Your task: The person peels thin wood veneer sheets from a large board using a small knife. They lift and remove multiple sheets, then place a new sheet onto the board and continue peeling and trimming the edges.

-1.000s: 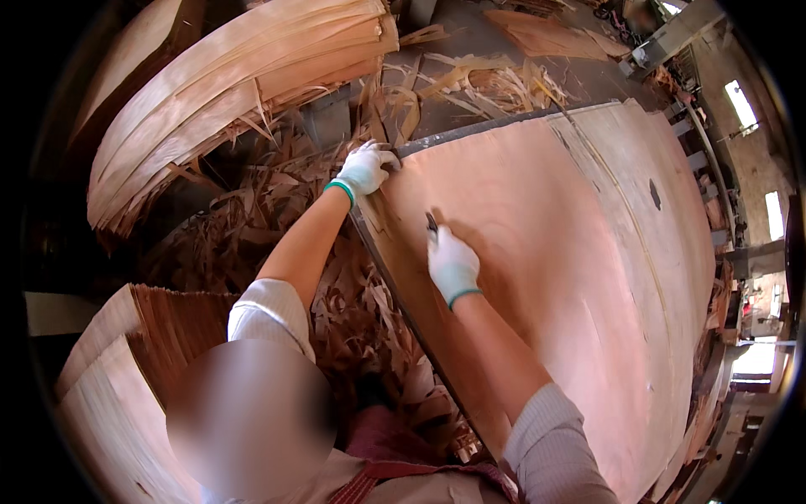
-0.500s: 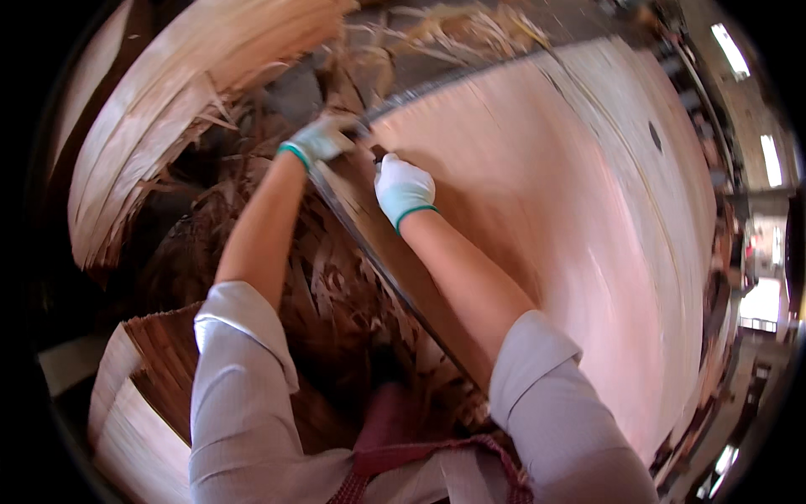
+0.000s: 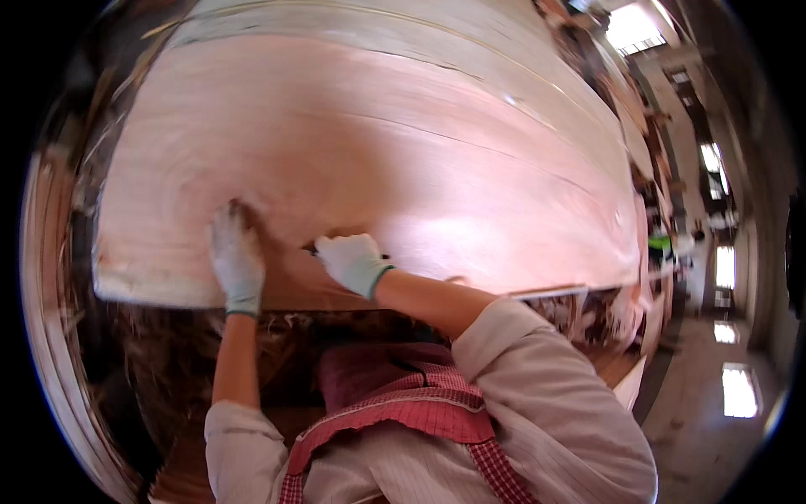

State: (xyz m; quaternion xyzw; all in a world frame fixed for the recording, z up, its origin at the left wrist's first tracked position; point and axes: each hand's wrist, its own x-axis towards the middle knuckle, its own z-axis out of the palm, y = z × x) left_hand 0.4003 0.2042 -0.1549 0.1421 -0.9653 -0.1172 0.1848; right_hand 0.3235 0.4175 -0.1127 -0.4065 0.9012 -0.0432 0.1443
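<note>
Veneer sheet (image 3: 403,151) now fills view, where before it lay off to right with scrap heap at its left edge; person has turned and leaned over it. Both gloved hands moved to sheet's near edge. Left hand (image 3: 236,262) pressed flat on sheet, fingers spread. Right hand (image 3: 354,262) just right of it, closed on small dark tool, hardly visible. Scrap strips (image 3: 168,361) below near edge. Seems work goes on along this edge.

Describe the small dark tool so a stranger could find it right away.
Start at the big pinkish veneer sheet that fills the upper picture, then drop to its near edge, where two white-gloved hands rest. The tool is the small dark tip poking from the right hand, left of the glove; the left hand lies flat and holds nothing.
</note>
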